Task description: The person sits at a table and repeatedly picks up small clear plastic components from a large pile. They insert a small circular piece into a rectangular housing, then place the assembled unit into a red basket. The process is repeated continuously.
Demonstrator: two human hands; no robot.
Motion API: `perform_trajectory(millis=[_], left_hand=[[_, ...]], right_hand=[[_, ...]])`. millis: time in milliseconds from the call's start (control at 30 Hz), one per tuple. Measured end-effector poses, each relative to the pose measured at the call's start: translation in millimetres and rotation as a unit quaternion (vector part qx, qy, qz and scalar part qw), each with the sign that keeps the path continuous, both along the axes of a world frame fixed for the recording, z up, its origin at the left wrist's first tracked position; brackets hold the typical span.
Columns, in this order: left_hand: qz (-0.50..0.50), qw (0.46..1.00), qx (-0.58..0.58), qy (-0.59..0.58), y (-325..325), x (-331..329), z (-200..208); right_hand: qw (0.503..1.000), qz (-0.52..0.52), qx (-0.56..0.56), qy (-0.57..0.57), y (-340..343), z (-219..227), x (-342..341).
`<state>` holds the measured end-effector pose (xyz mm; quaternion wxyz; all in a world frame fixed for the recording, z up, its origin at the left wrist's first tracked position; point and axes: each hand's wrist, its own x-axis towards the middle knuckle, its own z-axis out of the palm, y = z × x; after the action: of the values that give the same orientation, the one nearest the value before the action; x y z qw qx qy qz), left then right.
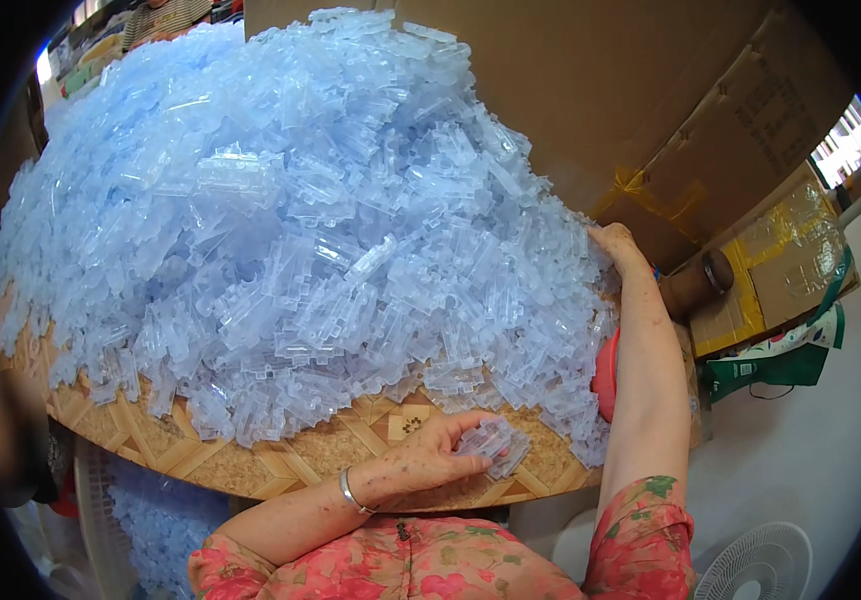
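Several pieces [505, 447]: clamped in left hand [436, 455]
Pile [281, 230]: ahead of left hand; right hand [615, 243] nearer, at its right edge
Right grip: partly hidden, cannot tell

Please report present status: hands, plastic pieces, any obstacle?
Left hand holding clear plastic pieces. Right hand at right edge of pile, grip unclear. Red object beside right forearm, not visibly blocking.
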<state>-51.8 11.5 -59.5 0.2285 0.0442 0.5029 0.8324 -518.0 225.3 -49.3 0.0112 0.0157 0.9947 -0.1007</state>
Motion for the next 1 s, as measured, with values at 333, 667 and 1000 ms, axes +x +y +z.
perform_trajectory(millis=[333, 667, 1000], left_hand=[[0.013, 1.0, -0.007, -0.01, -4.2, 1.5, 13.5], [0.041, 0.999, 0.014, -0.026, -3.6, 2.9, 21.3], [0.03, 0.999, -0.002, -0.029, -6.9, 6.1, 20.1]], right_hand=[[0.975, 0.131, -0.134, 0.117, -38.5, 40.0, 68.2], [0.981, 0.15, -0.058, 0.106, -24.5, 61.6, 99.2], [0.996, 0.084, -0.026, 0.032, -69.0, 27.0, 73.0]])
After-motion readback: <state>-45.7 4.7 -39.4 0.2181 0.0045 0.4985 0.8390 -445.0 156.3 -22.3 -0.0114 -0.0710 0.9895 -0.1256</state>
